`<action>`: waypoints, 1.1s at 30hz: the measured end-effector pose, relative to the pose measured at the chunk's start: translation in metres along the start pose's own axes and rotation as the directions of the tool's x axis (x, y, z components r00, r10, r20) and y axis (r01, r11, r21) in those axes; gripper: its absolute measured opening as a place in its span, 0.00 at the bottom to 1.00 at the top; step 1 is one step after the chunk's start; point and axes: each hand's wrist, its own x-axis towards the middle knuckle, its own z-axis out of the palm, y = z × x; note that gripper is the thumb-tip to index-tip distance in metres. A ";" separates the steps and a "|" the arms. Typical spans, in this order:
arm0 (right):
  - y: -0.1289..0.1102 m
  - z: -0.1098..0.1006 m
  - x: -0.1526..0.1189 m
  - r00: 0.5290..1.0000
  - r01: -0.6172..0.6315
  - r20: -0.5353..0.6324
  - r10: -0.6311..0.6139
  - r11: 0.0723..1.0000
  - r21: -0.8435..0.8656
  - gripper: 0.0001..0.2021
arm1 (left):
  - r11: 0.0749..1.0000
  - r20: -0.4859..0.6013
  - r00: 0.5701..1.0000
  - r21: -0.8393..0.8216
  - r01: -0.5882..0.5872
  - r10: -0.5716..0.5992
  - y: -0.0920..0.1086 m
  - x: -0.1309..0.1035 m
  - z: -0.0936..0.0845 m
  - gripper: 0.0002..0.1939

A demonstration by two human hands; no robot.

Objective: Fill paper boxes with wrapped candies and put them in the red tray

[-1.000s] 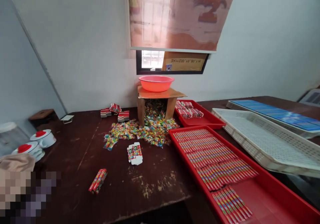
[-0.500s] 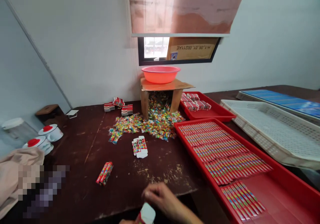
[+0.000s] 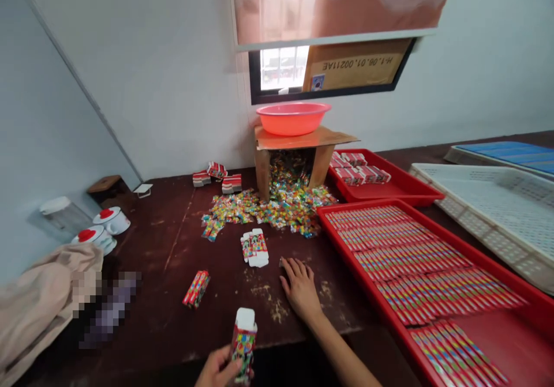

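Note:
My left hand (image 3: 223,368) is closed round a small printed box (image 3: 244,344) at the table's front edge, its white end flap standing up. Farther forward, my right hand (image 3: 300,286) is low over the tabletop with its fingers stretched out. Nothing shows in those fingers. Just beyond it lies a heap of wrapped candies (image 3: 281,211), spilling from a cardboard box (image 3: 262,173) laid on its side. Flattened printed boxes (image 3: 255,247) lie left of my right hand. A few closed printed boxes (image 3: 197,289) rest together farther left.
A red tray (image 3: 480,329) on the right holds rows of filled-looking boxes; another red tray (image 3: 402,188) sits behind it. White baskets (image 3: 480,202) stand far right. A pink basin (image 3: 294,120) tops the cardboard box. Lidded mugs (image 3: 112,221) and a cloth (image 3: 47,289) are left.
My right hand has left the printed box and stretched forward over the table, fingers opening out. My left hand and its box have come higher into view. The camera view has shifted.

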 end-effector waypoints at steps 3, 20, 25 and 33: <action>-0.009 -0.003 -0.067 0.997 0.077 -0.002 -0.077 0.997 -0.003 0.28 | 0.999 0.055 0.999 0.036 0.002 -0.003 0.022 -0.005 0.018 0.28; -0.046 -0.115 -0.071 0.976 -0.217 0.209 0.067 0.434 0.874 0.12 | 0.988 0.320 0.947 0.154 -0.028 -0.023 0.041 -0.001 0.058 0.26; -0.054 -0.112 -0.063 0.945 -0.179 0.291 -0.151 0.508 0.843 0.10 | 0.985 0.312 0.950 0.156 -0.074 0.022 0.036 -0.003 0.059 0.24; -0.066 -0.097 -0.080 0.990 -0.095 0.137 -0.024 0.603 0.792 0.10 | 0.994 0.331 0.943 0.086 -0.071 0.038 0.035 -0.009 0.061 0.29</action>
